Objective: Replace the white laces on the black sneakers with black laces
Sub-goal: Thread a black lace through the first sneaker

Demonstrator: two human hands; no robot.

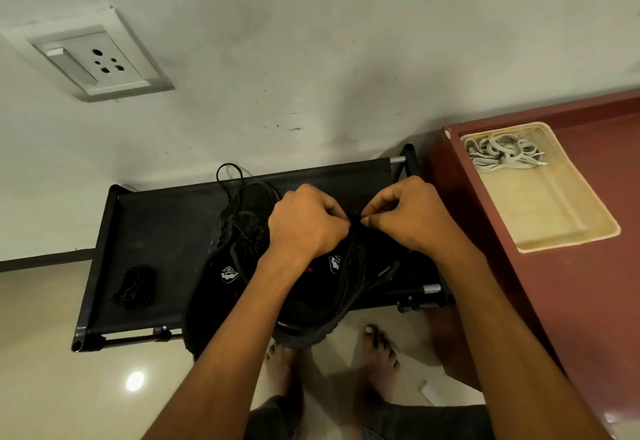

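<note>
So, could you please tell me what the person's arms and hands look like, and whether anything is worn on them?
Both forearms are bare up to the frame edge: no sleeves, watch or bracelet visible. The left hand and right hand wear no gloves, and no rings show.

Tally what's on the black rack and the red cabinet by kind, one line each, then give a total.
Black sneakers: 2, left sneaker and right sneaker, on the rack
Bundles of black lace: 1, black bundle
Bundles of white lace: 1, white laces
Trays: 1, tray on the cabinet
Total: 5
</note>
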